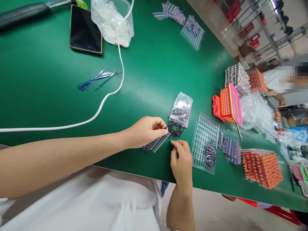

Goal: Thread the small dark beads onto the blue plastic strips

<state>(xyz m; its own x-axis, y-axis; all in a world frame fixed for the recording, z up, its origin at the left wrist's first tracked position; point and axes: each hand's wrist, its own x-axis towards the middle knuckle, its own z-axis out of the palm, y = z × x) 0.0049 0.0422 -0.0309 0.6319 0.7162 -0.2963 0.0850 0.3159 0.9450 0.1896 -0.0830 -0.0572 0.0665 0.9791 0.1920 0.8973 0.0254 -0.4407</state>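
Note:
My left hand (146, 132) is closed in a pinch over the green table, with a tiny dark-blue end showing at its fingertips; the rest of that piece is hidden. Under its palm lies a row of thin dark sticks (156, 143), partly covered. My right hand (182, 158) pinches a small black piece (170, 141), apart from the left fingertips. Just beyond both hands is a pile of small black beads (176, 131), spilling from a clear plastic bag (182, 107). Right of my right hand sits a clear compartment tray (199, 141) holding a heap of thin multicoloured pieces (210, 155).
A white cable (101, 107) crosses the left side near loose blue strips (96, 80). Behind are a phone (85, 30) and a plastic tub (113, 24). Orange bundles (262, 168) and an orange-pink basket (231, 104) stand right. Another person's arm (276, 96) shows farther off.

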